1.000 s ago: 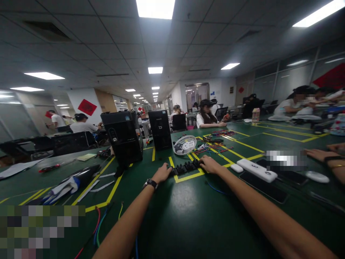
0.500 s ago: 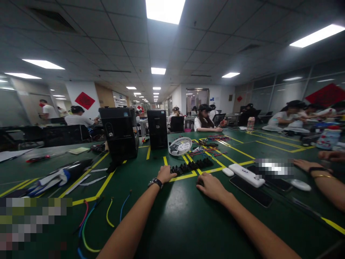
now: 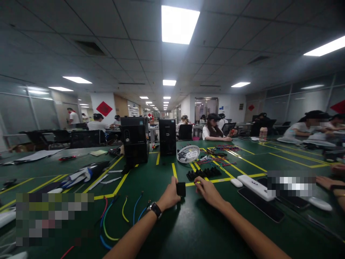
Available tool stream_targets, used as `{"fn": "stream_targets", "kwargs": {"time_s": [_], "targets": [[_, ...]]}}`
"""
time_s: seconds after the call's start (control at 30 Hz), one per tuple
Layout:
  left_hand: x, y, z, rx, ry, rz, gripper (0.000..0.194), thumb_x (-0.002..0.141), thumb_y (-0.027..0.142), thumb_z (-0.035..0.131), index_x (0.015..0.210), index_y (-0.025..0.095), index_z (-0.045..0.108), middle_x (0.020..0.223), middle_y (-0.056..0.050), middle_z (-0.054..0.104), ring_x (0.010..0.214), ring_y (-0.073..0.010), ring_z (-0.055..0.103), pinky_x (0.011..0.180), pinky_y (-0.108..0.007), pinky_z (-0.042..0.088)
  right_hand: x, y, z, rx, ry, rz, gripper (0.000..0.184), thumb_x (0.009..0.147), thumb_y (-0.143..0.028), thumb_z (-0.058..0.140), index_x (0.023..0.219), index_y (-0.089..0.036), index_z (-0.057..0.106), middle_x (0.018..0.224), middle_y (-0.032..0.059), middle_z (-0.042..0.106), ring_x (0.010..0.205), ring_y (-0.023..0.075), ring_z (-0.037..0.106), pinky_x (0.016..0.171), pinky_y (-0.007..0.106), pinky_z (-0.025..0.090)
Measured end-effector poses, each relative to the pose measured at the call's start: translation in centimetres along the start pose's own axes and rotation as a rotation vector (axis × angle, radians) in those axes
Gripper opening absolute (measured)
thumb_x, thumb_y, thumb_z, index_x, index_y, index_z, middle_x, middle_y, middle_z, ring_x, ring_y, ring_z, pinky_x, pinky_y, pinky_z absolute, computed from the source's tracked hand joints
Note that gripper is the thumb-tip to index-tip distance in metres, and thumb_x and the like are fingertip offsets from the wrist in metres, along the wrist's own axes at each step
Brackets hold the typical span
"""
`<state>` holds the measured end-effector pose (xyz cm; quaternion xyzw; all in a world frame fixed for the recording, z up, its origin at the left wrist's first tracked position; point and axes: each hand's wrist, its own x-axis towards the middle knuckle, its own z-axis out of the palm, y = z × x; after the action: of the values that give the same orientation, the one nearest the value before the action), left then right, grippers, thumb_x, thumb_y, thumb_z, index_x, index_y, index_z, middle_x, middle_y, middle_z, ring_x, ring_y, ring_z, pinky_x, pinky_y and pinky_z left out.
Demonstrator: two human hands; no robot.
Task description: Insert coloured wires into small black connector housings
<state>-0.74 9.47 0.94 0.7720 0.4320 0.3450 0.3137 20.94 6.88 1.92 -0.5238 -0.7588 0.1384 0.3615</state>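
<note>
My left hand [image 3: 170, 194], with a watch on its wrist, grips a small black block [image 3: 181, 189] between thumb and fingers, its flat dark side showing. Just to the right, my right hand [image 3: 207, 190] hovers with thumb and forefinger pinched together. Whether anything lies in that pinch is too small to tell. Beyond both hands, a row of small black knobbly parts [image 3: 204, 173] sits on the green table [image 3: 185, 233] along a yellow tape line.
Left of my forearm lie coloured wires [image 3: 107, 219]. Farther off are two black towers [image 3: 134, 142] and a white basket [image 3: 188, 154] holding parts. On the right are a white power strip [image 3: 254, 187], a dark phone [image 3: 261, 204] and another person's arm [image 3: 327, 182].
My left hand has drawn back from the black row with one block. My right hand's fingers have come into a pinch. The view has shifted, so the scene sits lower and farther right.
</note>
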Motion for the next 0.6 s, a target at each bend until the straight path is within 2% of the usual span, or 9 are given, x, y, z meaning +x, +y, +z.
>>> {"fn": "stream_targets", "kwargs": {"time_s": [0.07, 0.17, 0.27, 0.33, 0.5, 0.6], "targets": [[-0.9, -0.2, 0.2, -0.253, 0.004, -0.035, 0.049, 0.06, 0.002, 0.057, 0.096, 0.02, 0.029, 0.081, 0.001, 0.055, 0.067, -0.0107, 0.053, 0.056, -0.019, 0.034, 1.1, -1.7, 1.1, 0.109, -0.001, -0.008, 0.021, 0.09, -0.034, 0.039, 0.095, -0.02, 0.055, 0.059, -0.0027, 0.062, 0.051, 0.0137, 0.056, 0.054, 0.022, 0.038], [-2.0, -0.7, 0.6, -0.573, 0.018, -0.159, 0.058, 0.061, 0.001, 0.055, 0.109, 0.021, 0.028, 0.083, 0.001, 0.059, 0.065, -0.0099, 0.056, 0.056, -0.019, 0.038, 2.2, -4.2, 3.3, 0.219, 0.037, 0.018, 0.02, 0.087, -0.035, 0.044, 0.092, -0.019, 0.057, 0.054, -0.0033, 0.059, 0.049, 0.0138, 0.054, 0.049, 0.022, 0.036], [-2.9, -0.7, 0.8, -0.684, 0.072, -0.251, 0.066, 0.058, 0.0, 0.059, 0.117, 0.018, 0.035, 0.08, 0.0, 0.06, 0.058, -0.008, 0.054, 0.053, -0.019, 0.038, 2.3, -5.8, 5.4, 0.286, 0.054, 0.027, 0.021, 0.085, -0.035, 0.046, 0.092, -0.019, 0.059, 0.058, -0.0017, 0.06, 0.053, 0.0152, 0.057, 0.051, 0.023, 0.039], [-3.3, -0.3, 0.7, -0.756, 0.09, -0.303, 0.061, 0.06, 0.002, 0.062, 0.116, 0.015, 0.042, 0.082, -0.002, 0.061, 0.059, -0.0082, 0.054, 0.053, -0.02, 0.039, 1.8, -6.0, 6.3, 0.294, 0.072, 0.028, 0.021, 0.084, -0.035, 0.047, 0.089, -0.019, 0.06, 0.062, -0.0004, 0.062, 0.058, 0.0162, 0.059, 0.054, 0.025, 0.041], [-4.1, 0.5, -0.1, -0.923, 0.081, -0.316, 0.029, 0.073, 0.018, 0.065, 0.1, 0.01, 0.059, 0.099, -0.013, 0.063, 0.084, -0.0173, 0.061, 0.063, -0.025, 0.048, 0.6, -5.7, 5.6, 0.392, 0.125, 0.025, 0.024, 0.084, -0.039, 0.047, 0.091, -0.019, 0.059, 0.064, 0.0003, 0.062, 0.06, 0.0167, 0.058, 0.059, 0.027, 0.043], [-4.2, 0.2, -0.5, -0.971, 0.09, -0.313, 0.021, 0.072, 0.022, 0.069, 0.087, 0.008, 0.063, 0.096, -0.015, 0.064, 0.083, -0.0188, 0.062, 0.067, -0.028, 0.051, 0.2, -5.9, 4.6, 0.465, 0.155, 0.037, 0.028, 0.081, -0.043, 0.051, 0.092, -0.018, 0.059, 0.064, 0.0003, 0.061, 0.058, 0.0157, 0.056, 0.058, 0.027, 0.042]]}}
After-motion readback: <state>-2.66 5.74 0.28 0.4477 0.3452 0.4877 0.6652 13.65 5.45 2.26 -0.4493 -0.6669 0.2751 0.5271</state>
